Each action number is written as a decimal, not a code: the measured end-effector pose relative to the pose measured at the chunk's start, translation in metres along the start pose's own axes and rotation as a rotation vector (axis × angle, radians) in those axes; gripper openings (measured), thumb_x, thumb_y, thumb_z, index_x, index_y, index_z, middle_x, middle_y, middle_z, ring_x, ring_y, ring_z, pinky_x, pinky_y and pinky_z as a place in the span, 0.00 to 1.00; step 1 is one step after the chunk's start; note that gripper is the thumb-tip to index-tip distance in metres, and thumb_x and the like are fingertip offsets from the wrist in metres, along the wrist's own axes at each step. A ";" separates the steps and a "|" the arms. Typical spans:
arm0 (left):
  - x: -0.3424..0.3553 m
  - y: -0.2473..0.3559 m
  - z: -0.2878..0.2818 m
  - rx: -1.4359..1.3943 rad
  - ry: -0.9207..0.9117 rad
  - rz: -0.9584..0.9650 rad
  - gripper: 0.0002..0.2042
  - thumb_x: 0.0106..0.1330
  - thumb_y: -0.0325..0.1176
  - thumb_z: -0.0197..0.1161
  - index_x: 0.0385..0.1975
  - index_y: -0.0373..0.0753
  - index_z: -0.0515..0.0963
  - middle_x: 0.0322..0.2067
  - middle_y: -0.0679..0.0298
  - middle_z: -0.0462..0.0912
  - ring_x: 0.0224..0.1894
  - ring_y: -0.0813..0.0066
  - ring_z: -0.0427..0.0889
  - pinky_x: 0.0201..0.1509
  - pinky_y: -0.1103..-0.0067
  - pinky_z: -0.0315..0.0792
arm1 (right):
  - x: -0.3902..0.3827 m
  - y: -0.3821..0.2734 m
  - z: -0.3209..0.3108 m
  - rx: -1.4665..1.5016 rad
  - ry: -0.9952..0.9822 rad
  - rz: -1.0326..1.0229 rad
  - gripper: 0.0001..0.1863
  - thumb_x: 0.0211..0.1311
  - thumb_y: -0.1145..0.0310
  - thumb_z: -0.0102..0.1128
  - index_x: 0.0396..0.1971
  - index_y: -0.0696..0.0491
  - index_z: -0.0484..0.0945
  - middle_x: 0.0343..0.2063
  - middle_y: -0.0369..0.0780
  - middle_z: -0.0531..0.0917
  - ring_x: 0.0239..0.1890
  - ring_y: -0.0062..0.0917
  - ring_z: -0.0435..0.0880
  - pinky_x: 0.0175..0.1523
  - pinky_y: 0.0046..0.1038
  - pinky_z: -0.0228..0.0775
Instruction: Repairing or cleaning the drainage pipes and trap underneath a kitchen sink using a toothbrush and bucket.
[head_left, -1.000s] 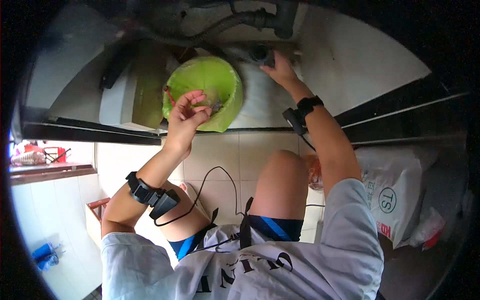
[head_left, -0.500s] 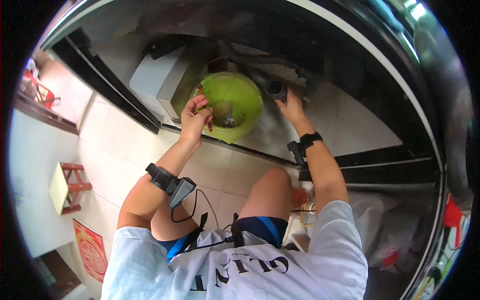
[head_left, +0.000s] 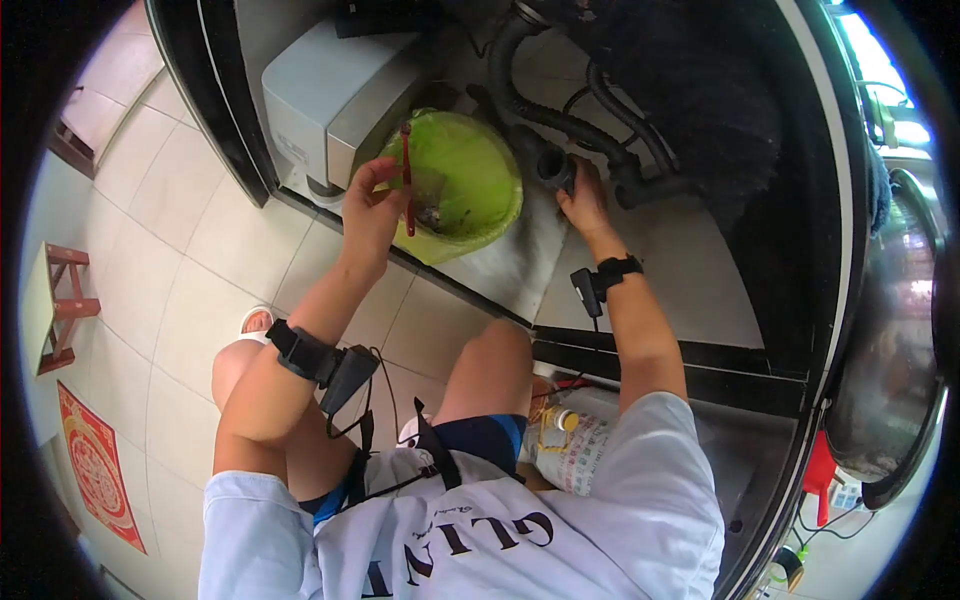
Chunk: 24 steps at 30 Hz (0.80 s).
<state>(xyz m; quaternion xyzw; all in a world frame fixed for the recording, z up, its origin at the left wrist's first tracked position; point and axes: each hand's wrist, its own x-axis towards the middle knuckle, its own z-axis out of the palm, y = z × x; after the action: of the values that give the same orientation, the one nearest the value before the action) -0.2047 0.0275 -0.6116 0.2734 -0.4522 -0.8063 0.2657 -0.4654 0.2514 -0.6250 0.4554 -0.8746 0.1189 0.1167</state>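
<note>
My left hand (head_left: 370, 210) is closed on a slim red brush (head_left: 408, 190), held upright over the left part of a green bin (head_left: 470, 175) lined with a bag, with dark debris inside. My right hand (head_left: 585, 200) grips the open end of a black drain pipe (head_left: 554, 168), just right of the bin. Black corrugated hoses (head_left: 555, 120) run behind the pipe inside the cabinet.
A grey metal box (head_left: 315, 85) stands left of the bin. The cabinet's black frame (head_left: 680, 350) surrounds my reach. A wooden stool (head_left: 65, 300) and red mat (head_left: 95, 465) lie left. A large steel pan (head_left: 880, 340) and a white bag (head_left: 565, 460) are right.
My left hand has moved up and left relative to the bin, and the red brush now shows more fully. My right hand still holds the pipe. The view has turned, showing more floor and hoses.
</note>
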 end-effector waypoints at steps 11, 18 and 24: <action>-0.008 -0.015 0.000 -0.034 0.032 -0.279 0.16 0.53 0.23 0.50 0.44 0.36 0.64 0.40 0.65 0.69 0.34 0.76 0.71 0.36 0.79 0.66 | 0.027 -0.060 -0.015 -0.219 -0.109 -0.118 0.31 0.30 0.78 0.59 0.44 0.50 0.65 0.41 0.43 0.68 0.48 0.39 0.64 0.50 0.39 0.56; 0.011 -0.059 -0.030 0.394 0.102 0.091 0.16 0.48 0.26 0.57 0.40 0.34 0.69 0.32 0.59 0.75 0.25 0.71 0.76 0.28 0.77 0.69 | 0.035 -0.082 -0.005 -0.394 -0.095 -0.139 0.31 0.32 0.78 0.59 0.45 0.46 0.65 0.41 0.40 0.68 0.50 0.37 0.62 0.51 0.41 0.52; 0.019 -0.056 -0.021 1.067 -0.221 0.342 0.15 0.48 0.35 0.61 0.32 0.33 0.70 0.23 0.54 0.76 0.23 0.60 0.76 0.25 0.73 0.70 | 0.030 -0.064 -0.009 -0.255 -0.100 -0.039 0.32 0.36 0.76 0.60 0.48 0.47 0.64 0.46 0.44 0.67 0.50 0.41 0.61 0.54 0.46 0.50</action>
<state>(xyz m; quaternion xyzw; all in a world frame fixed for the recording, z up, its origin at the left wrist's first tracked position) -0.2140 0.0269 -0.6735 0.2068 -0.8596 -0.4358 0.1687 -0.4282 0.1956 -0.6006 0.4591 -0.8783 -0.0185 0.1323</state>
